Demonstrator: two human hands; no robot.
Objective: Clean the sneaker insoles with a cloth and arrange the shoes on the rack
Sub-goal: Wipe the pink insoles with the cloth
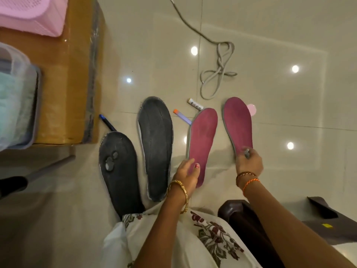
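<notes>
— Where do the insoles lie?
— Four on the floor (270, 45), side by side; lace (218, 62) beyond the right insoles (238, 122).
— And the box (77, 74)?
— Left, carrying a basket (32, 14).

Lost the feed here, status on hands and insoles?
Left hand grips one maroon insole; right hand grips the other maroon insole. Two black insoles on floor. No cloth in hand.

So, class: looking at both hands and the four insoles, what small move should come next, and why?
Probably lay both maroon insoles flat on the tile floor beside the two black insoles. The left hand holds one maroon insole and the right hand pinches the other, so neither hand is free to take a cloth.
</notes>
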